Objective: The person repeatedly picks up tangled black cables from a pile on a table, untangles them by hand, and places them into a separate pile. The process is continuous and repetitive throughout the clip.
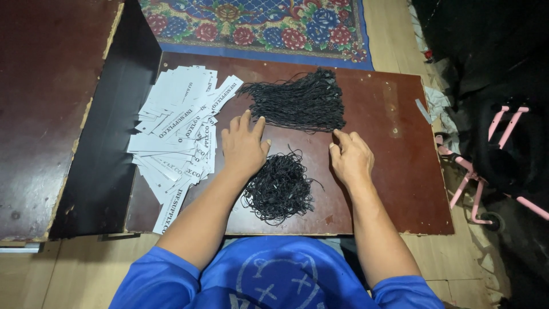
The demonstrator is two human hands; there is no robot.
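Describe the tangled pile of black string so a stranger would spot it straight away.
On the dark red board, look between the left hand and right hand. The tangled pile lies nearest the person, loose and round, unlike the straight combed bundle farther away.

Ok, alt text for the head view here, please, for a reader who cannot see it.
A person's left hand and right hand rest on a dark red board, either side of a tangled heap of black strings. A straighter bundle of black strings lies beyond, and fanned white paper tags sit left.
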